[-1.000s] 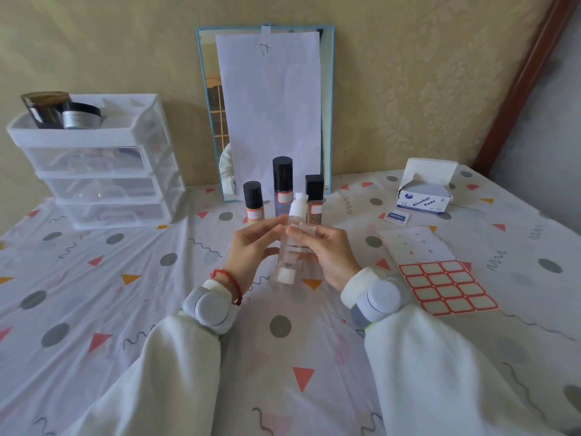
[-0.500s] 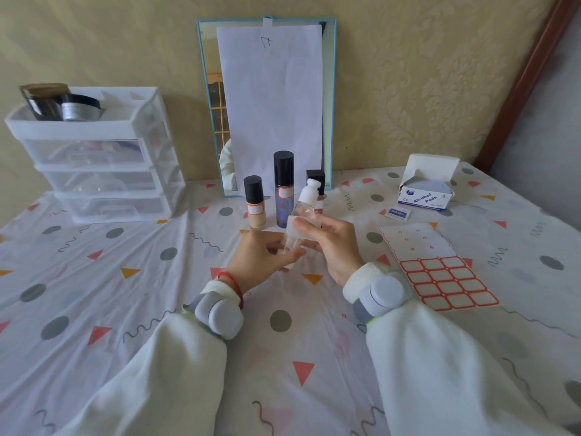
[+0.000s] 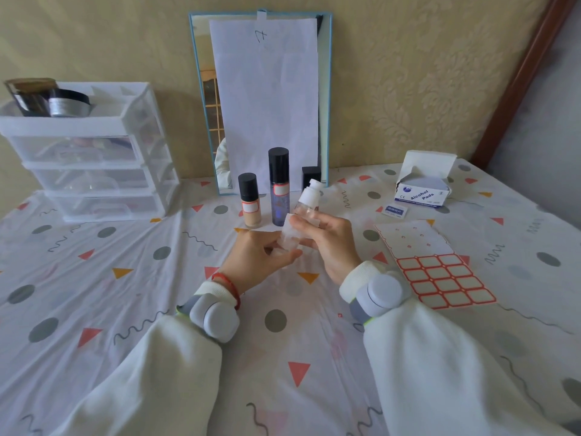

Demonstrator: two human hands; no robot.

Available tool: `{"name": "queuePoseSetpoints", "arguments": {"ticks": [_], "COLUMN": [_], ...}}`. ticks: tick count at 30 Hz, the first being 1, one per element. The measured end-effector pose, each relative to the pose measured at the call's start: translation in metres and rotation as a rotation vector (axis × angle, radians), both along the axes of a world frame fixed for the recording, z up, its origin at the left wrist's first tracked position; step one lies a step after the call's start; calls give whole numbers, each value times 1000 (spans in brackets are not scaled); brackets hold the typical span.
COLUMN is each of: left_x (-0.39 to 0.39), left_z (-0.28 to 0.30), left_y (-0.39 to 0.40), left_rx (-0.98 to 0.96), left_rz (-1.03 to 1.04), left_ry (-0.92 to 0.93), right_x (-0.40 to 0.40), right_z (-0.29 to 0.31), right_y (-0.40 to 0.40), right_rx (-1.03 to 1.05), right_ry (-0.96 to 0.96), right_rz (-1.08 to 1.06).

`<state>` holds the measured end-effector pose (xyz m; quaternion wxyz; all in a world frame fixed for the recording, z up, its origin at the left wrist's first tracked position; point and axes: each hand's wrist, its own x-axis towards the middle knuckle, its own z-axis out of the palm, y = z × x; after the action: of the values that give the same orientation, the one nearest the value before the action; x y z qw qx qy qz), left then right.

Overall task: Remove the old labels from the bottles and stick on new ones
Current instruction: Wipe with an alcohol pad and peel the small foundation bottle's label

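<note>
Four bottles [image 3: 304, 212], two jars [image 3: 67, 103], one mirror [image 3: 201, 105].

Pump bottle [image 3: 306, 204] held tilted above table [image 3: 94, 278], mid-front, betw. left hand [image 3: 256, 258] & right hand [image 3: 327, 243]. Just behind: three bottles [image 3: 279, 187] in a row, mirror [image 3: 261, 99] behind them against wall. Drawer unit [image 3: 91, 158] far left. Label sheet [image 3: 435, 265] right of hands; pads box [image 3: 423, 184] behind it.

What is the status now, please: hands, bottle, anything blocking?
Right hand grips clear bottle, tilted, above the table. Left hand pinches at its lower end. Label sheet lies right of the hands. Nothing in the way.
</note>
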<state>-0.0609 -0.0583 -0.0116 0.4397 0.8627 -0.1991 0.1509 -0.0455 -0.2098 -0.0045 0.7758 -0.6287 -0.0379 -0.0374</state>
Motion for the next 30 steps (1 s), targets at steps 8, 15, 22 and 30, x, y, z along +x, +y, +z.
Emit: {"name": "queuePoseSetpoints", "arguments": {"ticks": [8, 15, 22, 30], "left_x": [1, 1, 2, 1], "left_z": [1, 0, -1, 1], "left_y": [3, 1, -1, 4], "left_rx": [-130, -97, 79, -18], "left_rz": [-38, -21, 22, -12], "left_ry": [160, 126, -28, 95], "right_x": [-1, -4, -2, -1], "right_z": [5, 3, -2, 0], "right_y": [-8, 1, 9, 6], "right_rx": [-64, -46, -97, -73], "right_ry": [-31, -25, -53, -32], "right_rz": [126, 4, -157, -65]}}
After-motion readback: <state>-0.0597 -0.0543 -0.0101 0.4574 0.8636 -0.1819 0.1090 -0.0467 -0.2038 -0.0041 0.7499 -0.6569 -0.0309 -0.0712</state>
